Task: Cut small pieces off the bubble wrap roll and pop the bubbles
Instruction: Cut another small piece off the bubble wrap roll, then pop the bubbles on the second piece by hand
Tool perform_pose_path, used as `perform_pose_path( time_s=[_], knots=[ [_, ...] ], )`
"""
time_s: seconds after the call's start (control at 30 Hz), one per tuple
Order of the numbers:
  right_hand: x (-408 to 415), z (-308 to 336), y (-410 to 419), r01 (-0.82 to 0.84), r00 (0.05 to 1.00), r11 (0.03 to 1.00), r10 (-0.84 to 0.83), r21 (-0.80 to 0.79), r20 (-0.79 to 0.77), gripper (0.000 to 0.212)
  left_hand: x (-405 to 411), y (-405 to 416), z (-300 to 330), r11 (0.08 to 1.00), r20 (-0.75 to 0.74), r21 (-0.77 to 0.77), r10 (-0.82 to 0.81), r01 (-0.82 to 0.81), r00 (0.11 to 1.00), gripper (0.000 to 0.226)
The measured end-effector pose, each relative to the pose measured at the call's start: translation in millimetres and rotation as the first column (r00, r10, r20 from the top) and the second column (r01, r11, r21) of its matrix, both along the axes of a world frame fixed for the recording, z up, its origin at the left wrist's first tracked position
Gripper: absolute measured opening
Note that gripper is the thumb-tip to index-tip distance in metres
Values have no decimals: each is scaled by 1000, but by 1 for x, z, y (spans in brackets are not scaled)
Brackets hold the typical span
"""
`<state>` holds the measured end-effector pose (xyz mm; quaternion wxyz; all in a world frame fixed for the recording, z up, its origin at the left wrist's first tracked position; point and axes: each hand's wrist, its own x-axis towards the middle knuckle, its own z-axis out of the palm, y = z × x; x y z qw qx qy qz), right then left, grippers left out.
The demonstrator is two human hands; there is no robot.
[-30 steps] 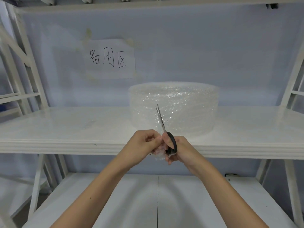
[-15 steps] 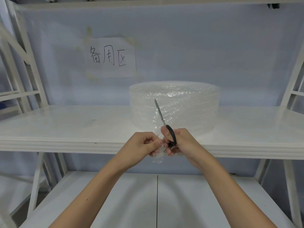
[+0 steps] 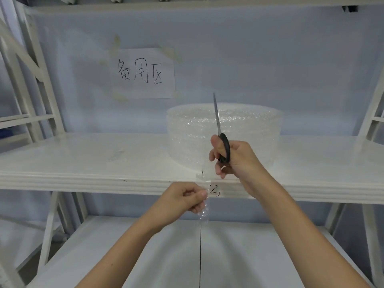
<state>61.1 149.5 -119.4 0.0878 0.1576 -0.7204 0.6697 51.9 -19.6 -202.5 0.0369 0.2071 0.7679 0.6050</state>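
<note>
- While the right hand (image 3: 234,161) is clenched round the black handle of the scissors (image 3: 220,134), the blades stand nearly upright, closed together, with the tip reaching above the top edge of the bubble wrap roll (image 3: 225,136)
- Lower and to the left, the left hand (image 3: 187,199) pinches a small piece of bubble wrap (image 3: 204,208) between thumb and fingertips; the clear piece hangs down from the fingers, in front of the shelf edge
- The two hands are apart, the right one raised in front of the roll, the left one at the level of the shelf's front lip
- Wide, low and translucent, the bubble wrap roll lies flat on the white middle shelf (image 3: 83,159), right of centre and close to the front edge
- A loose flap of wrap (image 3: 204,173) from the roll's front reaches the shelf edge, just above the piece in the left hand; whether the two are joined or already cut apart cannot be told, as the film is clear and blurred there
- On the front lip of the shelf, just right of the left hand, a dark handwritten mark (image 3: 215,191) shows
- Behind the roll a sheet of paper (image 3: 143,73) with three handwritten characters is taped to the pale blue back wall (image 3: 270,59)
- Below, a lower white shelf (image 3: 145,256) has a dark seam running down its middle, and both bare forearms reach up over it
- White frame posts (image 3: 31,80) stand at either side
</note>
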Motion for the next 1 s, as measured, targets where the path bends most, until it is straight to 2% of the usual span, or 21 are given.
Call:
perform_pose_path(
  time_s=[0.13,0.23,0.3,0.4,0.53,0.63,0.7,0.77,0.9,1.0],
  knots=[
    [14,6,6,31,997,997,-26,69,-68,43,-5,-7,10,991,20,102,84,-85,996,16],
    [14,8,22,188,976,982,-183,34,-120,17,-6,-7,17,987,17,133,93,-95,995,19],
    [9,7,42,309,943,951,-305,11,-136,11,-6,-6,22,986,16,138,97,-99,995,20],
    [-3,0,76,473,879,881,-468,30,-96,25,-7,-4,28,980,25,156,123,-125,992,22],
    [-18,-10,120,632,761,751,-648,193,31,43,-8,-2,35,977,28,160,140,-142,990,26],
    [-29,-18,145,628,688,643,-722,439,73,44,-10,-2,40,973,20,178,149,-150,989,22],
    [-36,-22,153,581,662,513,-750,632,0,44,-12,-4,42,972,0,180,154,-151,988,19],
    [-42,-23,154,529,656,395,-751,751,-67,43,-13,-4,45,971,-18,189,154,-148,988,19],
    [-51,-24,152,436,682,267,-722,860,-121,39,-12,-6,51,971,-56,180,167,-154,984,25],
    [-51,-29,149,466,661,192,-725,863,-196,36,-11,-11,54,977,-96,162,157,-140,983,16]
  ],
)
